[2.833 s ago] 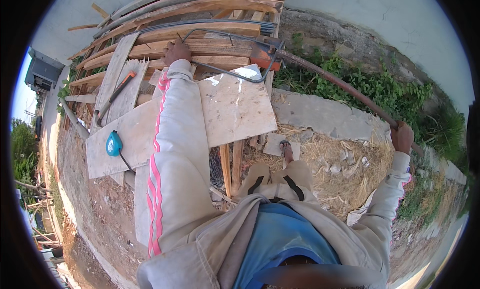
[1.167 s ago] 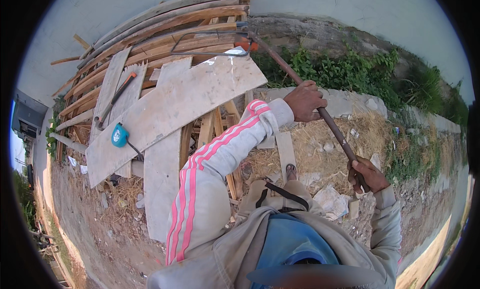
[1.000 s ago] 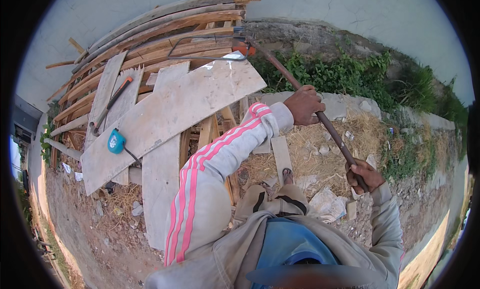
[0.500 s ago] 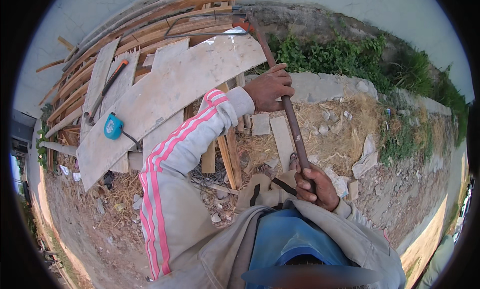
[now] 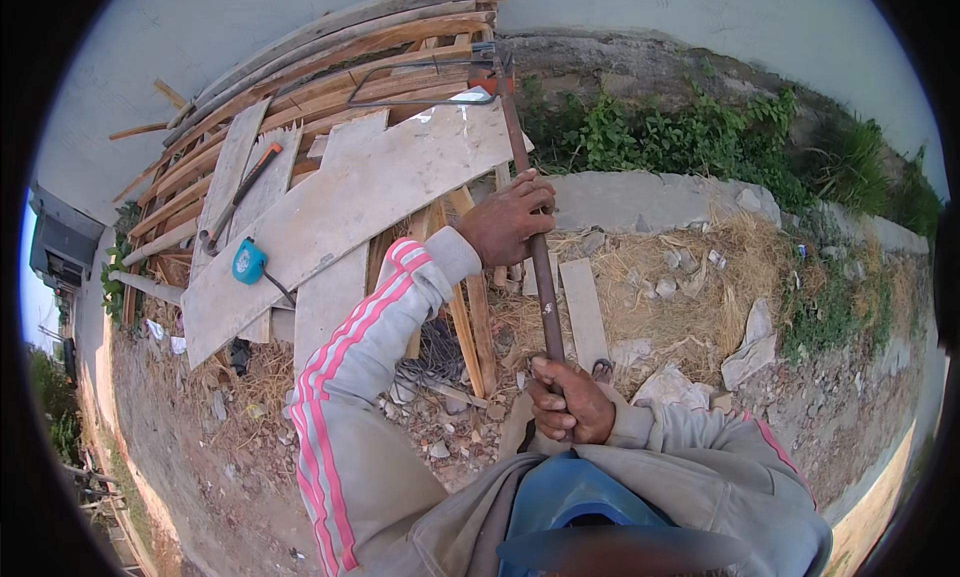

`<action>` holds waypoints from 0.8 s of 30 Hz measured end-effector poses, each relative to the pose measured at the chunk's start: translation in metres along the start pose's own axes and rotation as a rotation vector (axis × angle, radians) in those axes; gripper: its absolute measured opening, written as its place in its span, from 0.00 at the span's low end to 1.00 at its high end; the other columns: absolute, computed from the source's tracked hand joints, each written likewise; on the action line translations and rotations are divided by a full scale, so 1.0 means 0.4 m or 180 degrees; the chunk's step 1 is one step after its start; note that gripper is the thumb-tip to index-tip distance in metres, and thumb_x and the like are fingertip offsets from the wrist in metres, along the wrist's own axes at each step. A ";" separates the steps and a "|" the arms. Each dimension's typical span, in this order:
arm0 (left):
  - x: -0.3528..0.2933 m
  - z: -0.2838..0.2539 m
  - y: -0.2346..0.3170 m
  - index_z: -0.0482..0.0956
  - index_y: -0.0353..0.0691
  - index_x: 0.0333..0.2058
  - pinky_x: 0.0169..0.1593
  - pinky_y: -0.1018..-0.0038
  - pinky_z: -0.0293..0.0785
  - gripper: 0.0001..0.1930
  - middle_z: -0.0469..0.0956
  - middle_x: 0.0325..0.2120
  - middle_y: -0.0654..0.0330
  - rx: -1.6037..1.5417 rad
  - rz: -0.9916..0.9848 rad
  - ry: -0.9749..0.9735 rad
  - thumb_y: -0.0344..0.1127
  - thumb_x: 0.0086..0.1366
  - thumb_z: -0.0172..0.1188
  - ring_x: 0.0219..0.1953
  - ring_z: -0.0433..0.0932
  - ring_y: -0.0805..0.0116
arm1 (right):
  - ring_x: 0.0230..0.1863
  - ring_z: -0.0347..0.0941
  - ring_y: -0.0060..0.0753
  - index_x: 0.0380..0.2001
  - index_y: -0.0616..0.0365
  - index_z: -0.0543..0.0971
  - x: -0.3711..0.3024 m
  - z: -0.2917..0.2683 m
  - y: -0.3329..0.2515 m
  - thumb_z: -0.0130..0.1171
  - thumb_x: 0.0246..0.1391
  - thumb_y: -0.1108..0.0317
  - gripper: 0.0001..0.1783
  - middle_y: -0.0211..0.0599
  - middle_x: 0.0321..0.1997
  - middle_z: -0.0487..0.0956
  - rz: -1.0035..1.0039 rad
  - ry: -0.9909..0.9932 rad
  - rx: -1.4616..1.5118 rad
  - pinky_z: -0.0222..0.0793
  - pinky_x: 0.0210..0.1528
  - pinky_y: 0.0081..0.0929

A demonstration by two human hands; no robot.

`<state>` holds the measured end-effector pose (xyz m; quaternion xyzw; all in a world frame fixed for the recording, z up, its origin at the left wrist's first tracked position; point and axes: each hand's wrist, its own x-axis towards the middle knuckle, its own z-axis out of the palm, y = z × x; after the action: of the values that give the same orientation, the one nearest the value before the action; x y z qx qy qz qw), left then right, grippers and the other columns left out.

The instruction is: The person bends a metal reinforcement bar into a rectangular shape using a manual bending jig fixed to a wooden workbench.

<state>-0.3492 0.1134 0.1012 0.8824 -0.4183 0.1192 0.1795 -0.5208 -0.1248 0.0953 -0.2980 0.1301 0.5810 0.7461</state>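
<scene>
A long rusty metal rod (image 5: 533,232) runs from close to my body out to the stack of timber. My left hand (image 5: 512,222) grips it about halfway along, and my right hand (image 5: 568,402) grips its near end. The rod's far tip lies by a bent wire piece (image 5: 420,77) and something orange (image 5: 490,82) on top of the planks. Under the rod's far half lies a wide pale board (image 5: 350,212).
A stack of wooden planks (image 5: 300,87) leans along a grey wall. On the boards at the left lie a blue tape measure (image 5: 248,262) and a hammer-like tool with an orange handle (image 5: 235,199). Ahead are a concrete kerb (image 5: 660,197), straw, rubble and green weeds (image 5: 700,137).
The rod has swung from pointing out to my right to nearly straight ahead. My right hand has come in close to my body and my left hand has slid onto the rod's middle.
</scene>
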 end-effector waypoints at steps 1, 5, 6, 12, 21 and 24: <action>-0.009 -0.003 0.011 0.78 0.42 0.33 0.76 0.49 0.52 0.14 0.73 0.44 0.56 0.0035 -0.0084 -0.0007 0.27 0.45 0.68 0.63 0.68 0.52 | 0.07 0.54 0.18 0.30 0.44 0.64 0.010 0.018 0.008 0.50 0.71 0.50 0.17 0.20 0.15 0.60 0.0053 0.0016 0.0031 0.55 0.11 0.25; -0.003 -0.001 0.055 0.79 0.42 0.34 0.74 0.50 0.57 0.15 0.72 0.50 0.56 0.0171 -0.0375 0.0299 0.24 0.43 0.66 0.67 0.64 0.51 | 0.08 0.56 0.17 0.26 0.45 0.64 -0.007 0.036 -0.012 0.53 0.70 0.52 0.19 0.21 0.14 0.60 -0.0033 0.0024 -0.0113 0.55 0.12 0.25; 0.006 0.000 0.062 0.76 0.41 0.35 0.72 0.50 0.61 0.15 0.71 0.55 0.55 0.0288 -0.0374 0.0202 0.23 0.47 0.67 0.69 0.61 0.47 | 0.08 0.56 0.17 0.25 0.45 0.64 -0.024 0.027 -0.025 0.53 0.70 0.52 0.20 0.21 0.14 0.60 -0.0033 0.0040 -0.0186 0.56 0.12 0.24; 0.106 0.030 0.131 0.77 0.45 0.42 0.69 0.52 0.67 0.18 0.68 0.61 0.57 0.0754 -0.0862 0.0223 0.26 0.51 0.68 0.69 0.61 0.48 | 0.08 0.57 0.14 0.24 0.47 0.65 -0.150 -0.060 -0.166 0.54 0.70 0.54 0.20 0.18 0.14 0.61 0.0071 0.0103 -0.0728 0.58 0.11 0.23; 0.047 -0.014 0.193 0.75 0.45 0.58 0.65 0.60 0.70 0.26 0.71 0.59 0.53 0.0225 -0.2426 0.1755 0.36 0.60 0.66 0.60 0.72 0.52 | 0.07 0.58 0.11 0.32 0.51 0.67 -0.371 -0.274 -0.365 0.60 0.66 0.61 0.14 0.18 0.15 0.63 -0.0066 -0.0163 -0.1017 0.56 0.06 0.17; -0.058 -0.049 0.175 0.77 0.39 0.57 0.58 0.67 0.75 0.22 0.77 0.51 0.55 -0.0595 -0.2906 0.2483 0.37 0.66 0.64 0.51 0.79 0.64 | 0.07 0.57 0.12 0.31 0.52 0.67 -0.441 -0.350 -0.407 0.62 0.65 0.62 0.14 0.20 0.15 0.64 -0.0371 -0.0202 -0.1517 0.55 0.06 0.18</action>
<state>-0.4196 0.0965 0.1260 0.8444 0.0903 0.3075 0.4293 -0.3970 -0.3714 0.1278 -0.4541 -0.0515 0.5604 0.6907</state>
